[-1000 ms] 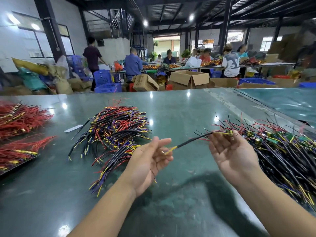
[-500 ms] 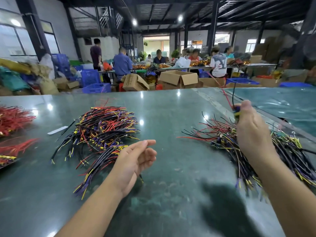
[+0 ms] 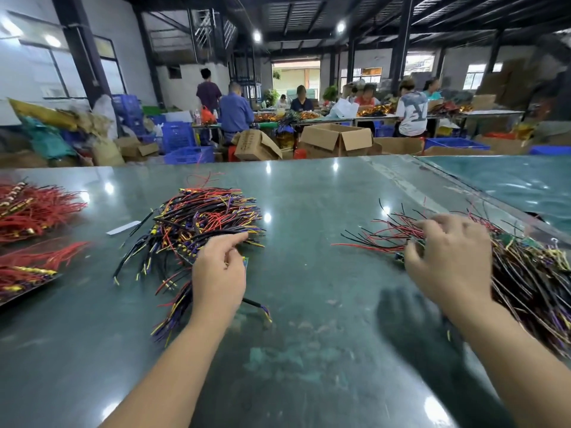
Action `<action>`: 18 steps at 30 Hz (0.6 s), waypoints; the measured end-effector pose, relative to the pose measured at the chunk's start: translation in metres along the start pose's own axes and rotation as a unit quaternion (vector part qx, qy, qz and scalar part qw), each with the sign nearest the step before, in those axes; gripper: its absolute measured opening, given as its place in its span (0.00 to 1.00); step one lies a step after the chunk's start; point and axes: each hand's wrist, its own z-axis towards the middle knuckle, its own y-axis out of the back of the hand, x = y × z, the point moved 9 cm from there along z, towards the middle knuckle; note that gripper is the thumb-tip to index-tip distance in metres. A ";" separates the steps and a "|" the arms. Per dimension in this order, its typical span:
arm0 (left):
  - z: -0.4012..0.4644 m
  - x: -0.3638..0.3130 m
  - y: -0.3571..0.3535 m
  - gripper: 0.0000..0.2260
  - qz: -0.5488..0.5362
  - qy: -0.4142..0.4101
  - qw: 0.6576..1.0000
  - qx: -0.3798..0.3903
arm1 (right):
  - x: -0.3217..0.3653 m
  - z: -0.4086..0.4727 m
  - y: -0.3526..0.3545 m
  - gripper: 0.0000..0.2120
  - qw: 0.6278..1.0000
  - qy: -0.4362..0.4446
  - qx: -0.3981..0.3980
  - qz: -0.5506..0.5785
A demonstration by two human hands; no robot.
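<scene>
Tangled heap of thin red and black wires with small green boards on the right of the glossy green bench, right hand grip curled around its left strands, left hand over the multicoloured wire pile, grip unclear.

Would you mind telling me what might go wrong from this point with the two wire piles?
1. The right hand grips into the tangled pile. Pulling from there may drag several wires out together or snag them.
2. The harness in the left hand trails off the near side of the sorted pile. If released like that, it could end up loose on the table.
</scene>
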 end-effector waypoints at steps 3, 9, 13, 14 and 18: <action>0.011 0.027 0.000 0.18 0.214 0.016 0.975 0.055 | 0.046 -0.019 -0.008 0.11 0.988 0.090 0.000 0.127; 0.005 0.044 -0.003 0.17 0.320 0.058 0.940 0.101 | 0.073 -0.040 -0.034 0.08 0.963 0.125 0.074 0.226; 0.006 0.040 -0.015 0.18 0.309 0.016 0.932 0.189 | 0.071 -0.038 -0.031 0.07 0.960 0.116 0.065 0.245; 0.001 0.042 -0.020 0.19 0.323 0.005 0.914 0.245 | 0.070 -0.037 -0.032 0.07 0.961 0.111 0.068 0.246; -0.001 0.047 -0.017 0.21 0.336 -0.023 0.884 0.323 | 0.067 -0.037 -0.036 0.08 0.959 0.094 0.080 0.255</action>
